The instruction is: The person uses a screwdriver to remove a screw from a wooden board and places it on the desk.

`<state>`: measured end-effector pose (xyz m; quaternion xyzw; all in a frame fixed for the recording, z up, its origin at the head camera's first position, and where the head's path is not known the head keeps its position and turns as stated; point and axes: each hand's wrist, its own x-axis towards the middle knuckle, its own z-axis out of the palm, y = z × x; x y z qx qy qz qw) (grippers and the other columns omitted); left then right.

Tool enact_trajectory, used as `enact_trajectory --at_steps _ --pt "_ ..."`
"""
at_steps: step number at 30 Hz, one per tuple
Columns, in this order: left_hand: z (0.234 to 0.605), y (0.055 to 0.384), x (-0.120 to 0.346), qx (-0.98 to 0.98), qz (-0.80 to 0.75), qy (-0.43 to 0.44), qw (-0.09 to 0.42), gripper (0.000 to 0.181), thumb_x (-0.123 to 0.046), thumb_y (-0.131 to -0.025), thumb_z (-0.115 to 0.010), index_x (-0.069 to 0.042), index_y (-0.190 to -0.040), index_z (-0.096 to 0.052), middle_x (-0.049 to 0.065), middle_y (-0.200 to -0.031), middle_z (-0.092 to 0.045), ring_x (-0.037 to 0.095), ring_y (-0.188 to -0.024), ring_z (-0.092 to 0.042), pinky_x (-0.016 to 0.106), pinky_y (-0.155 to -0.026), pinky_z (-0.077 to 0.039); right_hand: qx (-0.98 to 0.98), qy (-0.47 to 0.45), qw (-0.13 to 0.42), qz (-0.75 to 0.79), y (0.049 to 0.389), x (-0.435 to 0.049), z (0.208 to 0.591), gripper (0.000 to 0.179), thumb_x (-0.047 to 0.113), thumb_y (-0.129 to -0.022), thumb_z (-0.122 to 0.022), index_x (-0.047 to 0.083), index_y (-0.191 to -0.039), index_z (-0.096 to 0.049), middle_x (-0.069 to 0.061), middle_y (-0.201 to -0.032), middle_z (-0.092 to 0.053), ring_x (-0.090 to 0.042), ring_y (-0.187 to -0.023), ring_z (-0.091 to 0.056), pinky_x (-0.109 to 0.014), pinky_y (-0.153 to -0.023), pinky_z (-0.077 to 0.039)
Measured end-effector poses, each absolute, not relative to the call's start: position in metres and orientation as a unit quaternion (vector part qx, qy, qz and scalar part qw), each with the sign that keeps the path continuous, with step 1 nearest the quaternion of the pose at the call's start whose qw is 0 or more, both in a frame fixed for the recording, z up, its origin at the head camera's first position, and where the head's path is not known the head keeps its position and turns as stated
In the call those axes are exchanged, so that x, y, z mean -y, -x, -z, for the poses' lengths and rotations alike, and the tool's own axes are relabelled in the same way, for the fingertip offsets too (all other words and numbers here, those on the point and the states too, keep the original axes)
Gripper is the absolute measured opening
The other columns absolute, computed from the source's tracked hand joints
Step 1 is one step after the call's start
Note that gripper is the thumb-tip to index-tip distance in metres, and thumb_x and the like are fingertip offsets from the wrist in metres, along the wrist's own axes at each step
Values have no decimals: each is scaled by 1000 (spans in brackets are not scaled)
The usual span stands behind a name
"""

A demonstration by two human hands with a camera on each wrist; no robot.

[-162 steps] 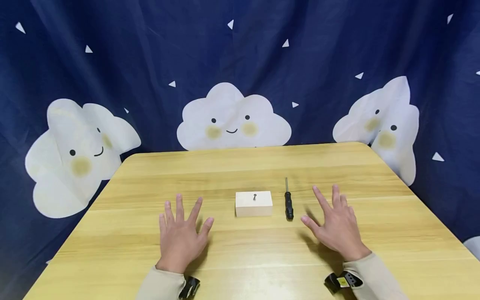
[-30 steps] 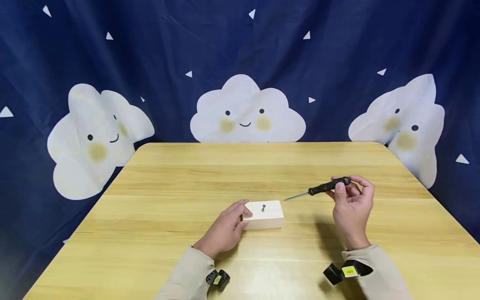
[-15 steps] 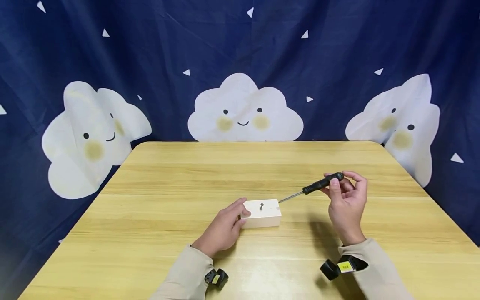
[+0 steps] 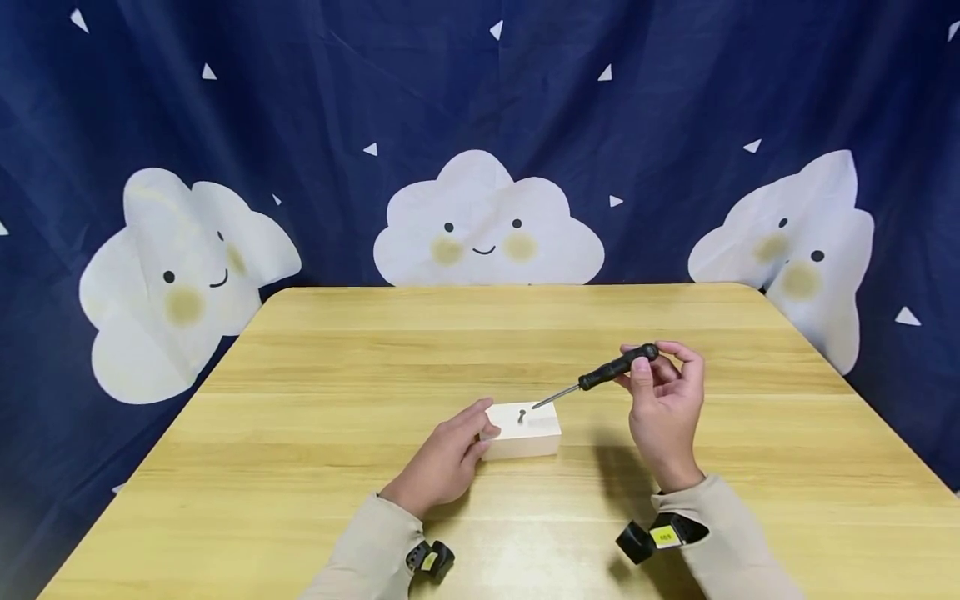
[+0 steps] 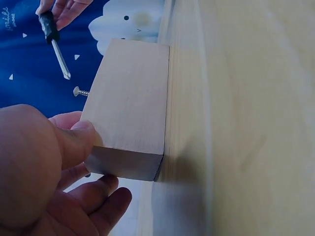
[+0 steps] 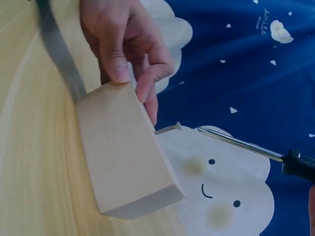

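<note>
A pale wooden block [image 4: 521, 446] lies on the table, and a screw [image 4: 521, 415] stands partly sunk in its top. My left hand [image 4: 442, 458] grips the block's left end, thumb on the near side and fingers over the top. In my right hand [image 4: 667, 408] is a black-handled screwdriver [image 4: 611, 372], pinched near the end of its handle and slanting down to the left. Its tip is a little apart from the screw [image 6: 168, 129] head in the right wrist view. The left wrist view shows the same gap between the screwdriver [image 5: 61, 61] and the screw [image 5: 80, 92].
The wood-grain table [image 4: 337, 367] reaches back to a dark blue curtain [image 4: 330, 100] printed with white clouds. A camera strap [image 4: 660, 535] is on the right wrist and another strap [image 4: 431, 560] on the left.
Earlier both hands were spread apart and the screwdriver lay on the table. Over the last second the right hand has carried the screwdriver left toward the screw; the left hand keeps holding the block.
</note>
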<state>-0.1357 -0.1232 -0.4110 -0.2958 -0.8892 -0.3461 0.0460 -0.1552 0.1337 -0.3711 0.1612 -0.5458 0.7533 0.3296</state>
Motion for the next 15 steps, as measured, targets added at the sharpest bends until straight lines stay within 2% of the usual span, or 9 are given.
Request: enact_trajectory --at_steps 7,11,15 --pt "414 135 122 877 357 317 51 7 -2 -96 -57 -9 -98 -57 15 -130 -58 29 -134 -42 40 -107 -40 554 -171 324 -747 154 -131 376 25 -7 -97 -49 -3 -119 -41 -14 -100 -65 -19 -89 -65 -27 -78 -57" --pt "414 135 121 873 356 329 60 7 -1 -95 -58 -8 -98 -57 13 -122 -62 28 -134 -42 39 -107 -39 564 -172 322 -741 153 -131 378 25 -6 -97 -49 -3 -120 -41 -14 -101 -65 -19 -90 -65 -27 -78 -57" --pt "413 134 121 878 354 319 50 7 -2 -96 -57 -8 -99 -57 14 -129 -59 28 -134 -42 40 -108 -38 576 -171 329 -729 151 -131 378 25 -5 -97 -50 -2 -121 -42 -13 -102 -65 -19 -91 -65 -27 -78 -57"
